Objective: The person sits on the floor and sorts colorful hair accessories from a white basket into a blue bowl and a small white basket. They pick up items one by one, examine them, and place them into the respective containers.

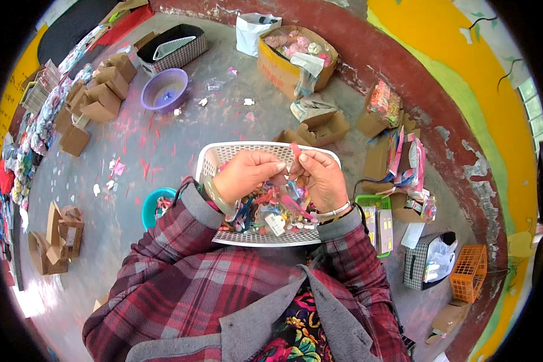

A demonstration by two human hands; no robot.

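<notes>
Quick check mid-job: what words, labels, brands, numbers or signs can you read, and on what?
None is clear enough to quote.
White tag in the white basket: too small to read.
Big cardboard box at the back: blurred print.
Yellow wall, far left: blurred dark writing.
Small brown carton, left: marking too small.
Colourful packages, right: too small.

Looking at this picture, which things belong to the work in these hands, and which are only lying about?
In the work:
- left hand and right hand
- small reddish piece at the right hand
- white basket below
- colourful small pieces inside it

Apparently just lying about:
- purple basin
- white bag
- orange crate
- big cardboard box
</notes>
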